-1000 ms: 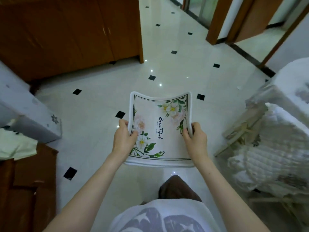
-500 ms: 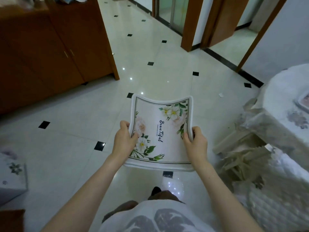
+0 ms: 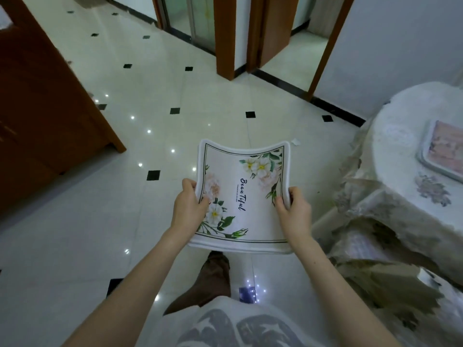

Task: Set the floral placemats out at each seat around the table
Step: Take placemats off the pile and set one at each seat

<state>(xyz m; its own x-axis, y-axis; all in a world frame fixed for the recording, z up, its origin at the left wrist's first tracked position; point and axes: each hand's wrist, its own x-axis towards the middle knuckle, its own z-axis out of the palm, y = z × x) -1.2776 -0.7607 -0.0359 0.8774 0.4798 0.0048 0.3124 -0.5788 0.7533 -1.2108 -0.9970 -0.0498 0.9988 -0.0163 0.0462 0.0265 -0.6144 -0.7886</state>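
I hold a small stack of white floral placemats (image 3: 244, 176) flat in front of me, above the floor. The top one has green-edged flowers and the script "Beautiful". My left hand (image 3: 188, 206) grips the stack's left edge, thumb on top. My right hand (image 3: 292, 213) grips its right edge the same way. The round table (image 3: 390, 136), draped in a pale lace cloth, stands at the right. One placemat (image 3: 443, 150) with a pinkish print lies on the table near the frame's right edge, partly cut off.
A brown wooden cabinet (image 3: 42, 101) fills the left. Wooden door frames (image 3: 225, 36) and a glass door stand ahead. The glossy tiled floor (image 3: 155, 101) with black diamond insets is between them. A cloth-covered chair (image 3: 370, 266) sits close at my right. My leg (image 3: 210, 281) shows below the stack.
My view has swung to the right while I walk: the cabinet slid left and the round table with its placemat came into view. Both hands keep the same grip on the stack.
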